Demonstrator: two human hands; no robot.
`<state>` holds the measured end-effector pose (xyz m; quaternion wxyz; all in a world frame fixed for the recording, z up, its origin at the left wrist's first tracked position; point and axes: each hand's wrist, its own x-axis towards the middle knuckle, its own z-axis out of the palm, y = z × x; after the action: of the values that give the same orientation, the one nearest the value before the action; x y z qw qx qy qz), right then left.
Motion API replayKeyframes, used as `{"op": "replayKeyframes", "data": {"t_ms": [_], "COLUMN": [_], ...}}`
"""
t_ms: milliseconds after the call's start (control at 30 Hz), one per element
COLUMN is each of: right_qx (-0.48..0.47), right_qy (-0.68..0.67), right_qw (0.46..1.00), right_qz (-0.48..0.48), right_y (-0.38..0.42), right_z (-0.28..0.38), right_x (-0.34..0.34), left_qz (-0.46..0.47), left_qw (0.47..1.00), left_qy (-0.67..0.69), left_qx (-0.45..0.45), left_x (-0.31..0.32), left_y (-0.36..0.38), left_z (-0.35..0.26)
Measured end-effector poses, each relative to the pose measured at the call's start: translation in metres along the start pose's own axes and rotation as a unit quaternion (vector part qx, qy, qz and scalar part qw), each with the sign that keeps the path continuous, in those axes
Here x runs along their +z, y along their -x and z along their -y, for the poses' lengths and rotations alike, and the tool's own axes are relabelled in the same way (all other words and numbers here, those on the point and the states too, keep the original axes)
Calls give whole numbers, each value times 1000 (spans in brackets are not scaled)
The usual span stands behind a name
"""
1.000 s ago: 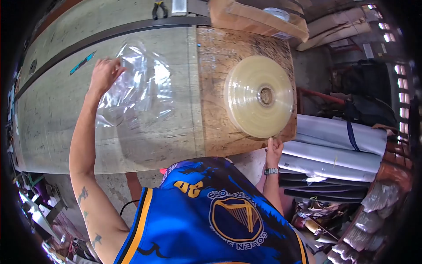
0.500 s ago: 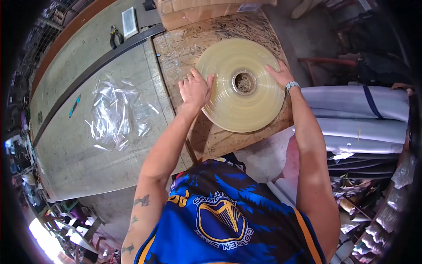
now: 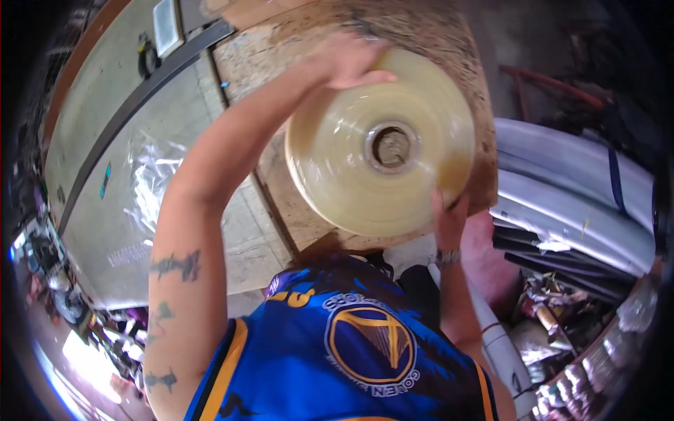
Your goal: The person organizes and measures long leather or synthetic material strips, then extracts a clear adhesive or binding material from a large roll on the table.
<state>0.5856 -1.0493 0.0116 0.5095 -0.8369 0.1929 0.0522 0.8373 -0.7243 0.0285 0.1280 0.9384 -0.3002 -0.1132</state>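
A large flat roll of clear, yellowish plastic strip (image 3: 337, 161) lies on its side on a worn wooden board, its hollow core facing up. My left hand (image 3: 354, 59), smeared by motion, grips the roll's far-left rim with the thumb over the top face. At the near-right rim, my right hand (image 3: 449, 214) holds the edge, thumb on top and fingers down along the side. The undersides of both grips are hidden by the roll.
Left of the board (image 3: 316, 231), a grey table (image 3: 232, 231) bears crumpled clear plastic scraps (image 3: 154, 175), a blue cutter (image 3: 105, 180), pliers (image 3: 147, 56) and a dark metal bar (image 3: 140, 88). Wrapped grey rolls (image 3: 562, 175) lie to the right; a cardboard box (image 3: 260, 10) stands behind.
My left hand has swept up to the far rim and my right hand has come down to the near-right rim, both clockwise around the roll. The view has shifted too.
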Motion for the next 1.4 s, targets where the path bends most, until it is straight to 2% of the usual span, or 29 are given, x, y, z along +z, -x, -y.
{"op": "replayKeyframes", "data": {"t_ms": [33, 100, 167, 267, 300, 367, 433, 467, 500, 600, 667, 700, 767, 800, 867, 900, 1000, 1133, 1233, 1333, 1400], "right_qx": [5, 14, 34, 96, 75, 39, 4, -13, 30, 8, 44, 60, 97, 118, 166, 150, 115, 111, 111, 116, 105], "right_qy": [2, -22, -48, 6, 21, 44, 68, 83, -54, -107, -86, -73, -51, -37, -13, 0, 28, 22, 6, 12, 21], "right_qw": [1000, 997, 993, 991, 993, 994, 992, 989, 996, 993, 995, 995, 994, 992, 984, 988, 992, 992, 990, 989, 986], "right_qz": [-23, -66, -97, -93, -89, -88, -108, -122, -71, -57, -30, -11, 6, -15, -63, -47, -31, -61, -90, -96, -126], "right_y": [21, 47, 58, 58, 57, 56, 51, 49, 48, 43, 52, 54, 46, 46, 48, 46, 33, 36, 45, 43, 44], "right_z": [1, 1, -8, -28, -30, -37, -42, -42, -33, -38, -13, -4, -15, -12, -10, -13, -30, -28, -23, -22, -20], "right_x": [10, 33, 45, 41, 42, 45, 41, 41, 39, 44, 43, 41, 35, 37, 39, 39, 28, 36, 45, 42, 48], "left_qz": [42, 12, -3, -136, -160, -283, -308, -278, -246, -214, -298, -306, -293, -286, -213, -177, -194, -379, -284, -181, -260], "left_qw": [998, 993, 997, 990, 981, 945, 921, 921, 915, 917, 908, 904, 903, 901, 914, 920, 915, 852, 899, 943, 929], "left_qy": [-11, -13, -1, 36, 66, 41, -9, 41, 91, 147, 79, 52, 11, 2, 8, 12, -8, -202, -115, -10, -90], "left_qx": [39, 115, 75, -30, -83, -158, -237, -271, -305, -304, -285, -295, -313, -325, -346, -350, -354, -298, -311, -279, -248], "left_x": [-9, -2, -12, 27, 23, 31, 46, 50, 55, 74, 97, 109, 123, 119, 111, 104, 93, 108, 124, 114, 98], "left_y": [-17, -50, -52, -44, -14, 64, 153, 192, 221, 261, 265, 263, 256, 253, 247, 244, 242, 241, 237, 242, 259], "left_z": [-3, -2, -16, -13, -16, -17, -27, -38, -49, -58, -55, -52, -51, -53, -52, -53, -58, -54, -53, -50, -48]}}
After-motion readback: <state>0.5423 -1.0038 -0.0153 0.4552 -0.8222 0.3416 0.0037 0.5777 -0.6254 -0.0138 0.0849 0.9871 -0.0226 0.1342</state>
